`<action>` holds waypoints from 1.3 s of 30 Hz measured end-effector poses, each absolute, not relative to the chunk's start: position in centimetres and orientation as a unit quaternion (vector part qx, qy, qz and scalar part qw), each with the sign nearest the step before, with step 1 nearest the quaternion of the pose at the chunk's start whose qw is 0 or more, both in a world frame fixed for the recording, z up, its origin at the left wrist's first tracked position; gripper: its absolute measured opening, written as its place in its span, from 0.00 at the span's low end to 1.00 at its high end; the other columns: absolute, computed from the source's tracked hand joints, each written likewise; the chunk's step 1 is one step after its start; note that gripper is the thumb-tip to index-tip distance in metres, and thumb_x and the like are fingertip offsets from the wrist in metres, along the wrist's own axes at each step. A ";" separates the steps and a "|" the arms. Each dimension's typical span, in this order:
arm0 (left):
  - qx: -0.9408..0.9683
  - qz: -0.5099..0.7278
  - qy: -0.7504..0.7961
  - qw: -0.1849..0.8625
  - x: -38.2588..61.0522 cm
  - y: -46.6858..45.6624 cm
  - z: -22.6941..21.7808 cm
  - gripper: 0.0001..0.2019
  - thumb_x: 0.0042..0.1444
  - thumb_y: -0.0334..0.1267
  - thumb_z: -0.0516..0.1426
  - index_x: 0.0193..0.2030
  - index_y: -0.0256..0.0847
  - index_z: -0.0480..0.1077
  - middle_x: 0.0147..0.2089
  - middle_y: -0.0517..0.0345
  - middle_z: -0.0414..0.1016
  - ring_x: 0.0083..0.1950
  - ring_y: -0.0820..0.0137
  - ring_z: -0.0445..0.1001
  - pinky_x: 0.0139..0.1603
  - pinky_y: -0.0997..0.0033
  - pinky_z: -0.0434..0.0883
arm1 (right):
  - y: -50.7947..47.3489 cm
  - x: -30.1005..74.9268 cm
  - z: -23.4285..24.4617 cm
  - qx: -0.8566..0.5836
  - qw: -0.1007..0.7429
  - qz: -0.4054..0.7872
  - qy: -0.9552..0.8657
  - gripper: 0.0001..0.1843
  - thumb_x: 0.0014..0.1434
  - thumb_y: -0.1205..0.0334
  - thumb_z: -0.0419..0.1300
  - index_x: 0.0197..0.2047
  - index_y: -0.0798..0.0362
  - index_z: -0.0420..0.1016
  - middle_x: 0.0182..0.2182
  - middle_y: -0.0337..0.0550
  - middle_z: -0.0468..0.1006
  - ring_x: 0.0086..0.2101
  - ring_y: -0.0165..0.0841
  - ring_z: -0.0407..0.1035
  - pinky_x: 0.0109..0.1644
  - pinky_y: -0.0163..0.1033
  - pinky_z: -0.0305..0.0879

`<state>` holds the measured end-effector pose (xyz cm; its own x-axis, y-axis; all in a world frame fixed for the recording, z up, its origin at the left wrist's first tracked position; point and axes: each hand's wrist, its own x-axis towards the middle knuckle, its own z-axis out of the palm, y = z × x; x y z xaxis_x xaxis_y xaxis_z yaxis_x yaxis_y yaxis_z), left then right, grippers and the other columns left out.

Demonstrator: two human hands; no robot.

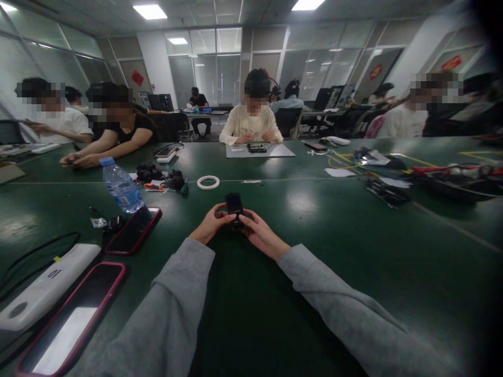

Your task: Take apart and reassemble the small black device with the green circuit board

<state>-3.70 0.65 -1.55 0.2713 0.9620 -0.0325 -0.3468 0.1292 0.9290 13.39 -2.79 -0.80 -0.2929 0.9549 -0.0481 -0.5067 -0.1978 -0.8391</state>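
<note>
A small black device (234,205) stands upright on the green table (314,246) in front of me. My left hand (211,223) grips its left side with curled fingers. My right hand (260,234) holds its lower right side, fingers closed around it. Both arms wear grey sleeves. The lower part of the device is hidden between my fingers.
A water bottle (121,187), two red-cased phones (133,231) (74,319) and a white power bank (45,287) lie to my left. A white ring (208,181) and black parts (165,178) sit ahead. Cables and tools (393,178) crowd the right. Other people sit across the table.
</note>
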 end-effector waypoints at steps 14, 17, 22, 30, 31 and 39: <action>0.452 0.487 0.346 0.662 -3.8 0.7 -1.6 0.32 0.42 0.36 0.69 0.54 0.37 0.62 0.40 0.53 0.75 0.40 0.69 0.76 0.47 0.65 0.69 | -2.7 13.4 -0.9 -0.306 0.510 0.712 -0.374 0.24 0.47 0.59 0.71 0.47 0.49 0.69 0.43 0.40 0.74 0.44 0.31 0.69 0.47 0.36 0.65; 0.453 0.488 0.347 0.660 -3.8 0.7 -1.6 0.32 0.41 0.36 0.69 0.54 0.37 0.62 0.40 0.53 0.75 0.40 0.68 0.75 0.48 0.64 0.69 | -2.7 13.4 -1.0 -0.304 0.512 0.712 -0.371 0.24 0.47 0.59 0.71 0.46 0.50 0.69 0.43 0.40 0.74 0.44 0.31 0.69 0.47 0.36 0.64; 0.455 0.488 0.344 0.660 -3.8 0.9 -1.9 0.32 0.42 0.36 0.69 0.54 0.37 0.62 0.40 0.52 0.75 0.41 0.68 0.75 0.48 0.64 0.69 | -2.7 13.5 -1.0 -0.305 0.512 0.714 -0.367 0.24 0.48 0.59 0.70 0.47 0.50 0.69 0.43 0.40 0.74 0.43 0.30 0.69 0.45 0.35 0.64; 0.443 0.492 0.351 0.662 -3.8 0.8 -1.7 0.33 0.40 0.35 0.69 0.53 0.37 0.63 0.39 0.54 0.75 0.39 0.70 0.75 0.46 0.66 0.68 | -2.6 13.4 -1.0 -0.300 0.514 0.714 -0.369 0.24 0.47 0.60 0.71 0.47 0.51 0.68 0.43 0.40 0.74 0.42 0.29 0.69 0.43 0.33 0.65; 0.441 0.492 0.351 0.663 -3.8 0.8 -1.7 0.33 0.40 0.35 0.69 0.53 0.37 0.63 0.39 0.54 0.75 0.39 0.70 0.75 0.46 0.66 0.68 | -2.6 13.4 -1.0 -0.299 0.513 0.715 -0.370 0.24 0.48 0.60 0.70 0.47 0.50 0.68 0.43 0.40 0.74 0.43 0.29 0.69 0.44 0.33 0.65; 0.439 0.492 0.352 0.664 -3.8 0.7 -1.6 0.32 0.41 0.34 0.69 0.54 0.37 0.63 0.40 0.53 0.75 0.40 0.69 0.75 0.47 0.65 0.69 | -2.7 13.4 -0.9 -0.305 0.511 0.716 -0.364 0.24 0.48 0.61 0.70 0.48 0.51 0.67 0.43 0.41 0.74 0.43 0.30 0.70 0.45 0.34 0.66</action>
<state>-3.77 0.74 -1.60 0.2674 0.9630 -0.0343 -0.3448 0.1289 0.9298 13.43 -2.73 -0.87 -0.2922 0.9542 -0.0642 -0.5103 -0.2123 -0.8334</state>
